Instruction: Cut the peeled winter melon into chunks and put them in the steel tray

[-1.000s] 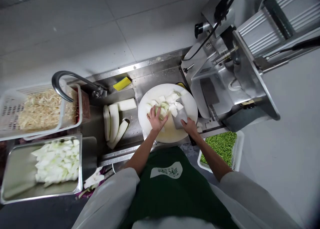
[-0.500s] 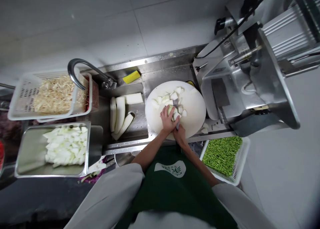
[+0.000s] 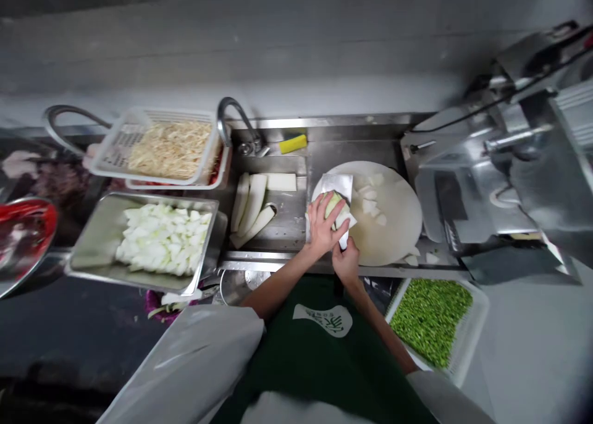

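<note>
My right hand (image 3: 346, 260) is wrapped round the handle of a cleaver (image 3: 338, 182). The cleaver's broad blade lies flat, low over the left part of a round white cutting board (image 3: 393, 241). Cut pieces of a pale green-white vegetable (image 3: 343, 216) rest on the blade. My left hand (image 3: 324, 226) is closed over these pieces, pressing them against the metal. Other white chunks (image 3: 369, 201) lie on the board to the right of the blade. Long peeled strips of pale vegetable (image 3: 254, 204) lie in the sink left of the board.
A steel pan (image 3: 95, 245) of chopped white vegetable stands left, with a white basket (image 3: 107, 158) of sprouts behind it. A faucet (image 3: 234, 109) and yellow sponge (image 3: 293, 144) are at the back. Right stands a slicing machine (image 3: 504, 158); chopped greens (image 3: 430, 319) sit in a basket below.
The cleaver has turned from edge-on to flat, with vegetable pieces gathered on its blade. Both hands have shifted toward the board's left side. The view has swung left.
</note>
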`<state>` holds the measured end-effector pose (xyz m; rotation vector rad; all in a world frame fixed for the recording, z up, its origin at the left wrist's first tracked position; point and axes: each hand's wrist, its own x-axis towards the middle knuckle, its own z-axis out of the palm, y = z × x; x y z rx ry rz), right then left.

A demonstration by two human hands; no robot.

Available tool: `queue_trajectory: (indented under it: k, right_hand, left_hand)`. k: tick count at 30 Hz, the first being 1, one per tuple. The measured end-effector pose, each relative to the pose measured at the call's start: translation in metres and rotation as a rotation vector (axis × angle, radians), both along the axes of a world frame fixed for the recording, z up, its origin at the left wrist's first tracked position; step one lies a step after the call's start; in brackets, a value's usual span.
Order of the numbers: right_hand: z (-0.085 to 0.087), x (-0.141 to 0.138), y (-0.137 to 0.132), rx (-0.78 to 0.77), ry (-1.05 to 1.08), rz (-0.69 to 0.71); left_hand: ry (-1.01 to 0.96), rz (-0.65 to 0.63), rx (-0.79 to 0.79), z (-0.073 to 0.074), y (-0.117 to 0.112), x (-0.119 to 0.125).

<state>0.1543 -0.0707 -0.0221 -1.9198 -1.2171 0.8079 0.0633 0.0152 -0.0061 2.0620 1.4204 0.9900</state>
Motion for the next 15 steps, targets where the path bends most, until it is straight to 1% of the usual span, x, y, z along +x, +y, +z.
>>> queue_trajectory:
  k: [1,3,5,6,7,9,10,12,13,14,15]
  right_hand:
    - [0.008,-0.023,0.004,0.004,0.002,0.068]
    - [0.025,-0.078,0.015,-0.022,-0.007,0.24]
    - [0.041,-0.14,0.029,-0.054,-0.031,0.453]
    - [0.049,-0.172,0.037,-0.062,-0.05,0.568]
    - [0.056,-0.205,0.045,-0.063,-0.074,0.686]
    - [0.069,-0.269,0.061,-0.048,-0.135,0.891]
    - [0.074,-0.298,0.069,-0.035,-0.166,0.97]
    - [0.08,-0.347,0.081,-0.017,-0.22,1.064]
    - [0.081,-0.366,0.086,-0.014,-0.241,1.084]
    - [0.081,-0.381,0.09,-0.016,-0.254,1.09]
    - [0.08,-0.391,0.092,-0.023,-0.255,1.092]
  left_hand:
    - [-0.001,0.06,0.029,0.008,-0.001,-0.029]
    - [0.011,0.22,0.105,0.023,-0.007,-0.094]
    - [0.032,0.414,0.169,0.032,-0.013,-0.163]
    - [0.036,0.521,0.189,0.033,-0.015,-0.198]
    - [0.032,0.626,0.2,0.033,-0.017,-0.234]
    - [-0.01,0.827,0.198,0.027,-0.016,-0.305]
    - [-0.046,0.919,0.178,0.023,-0.015,-0.339]
    - [-0.125,1.081,0.076,0.014,-0.013,-0.4]
    - [-0.162,1.149,-0.003,0.01,-0.014,-0.425]
    - [-0.19,1.187,-0.074,0.008,-0.016,-0.443]
    - [-0.203,1.179,-0.123,0.006,-0.02,-0.456]
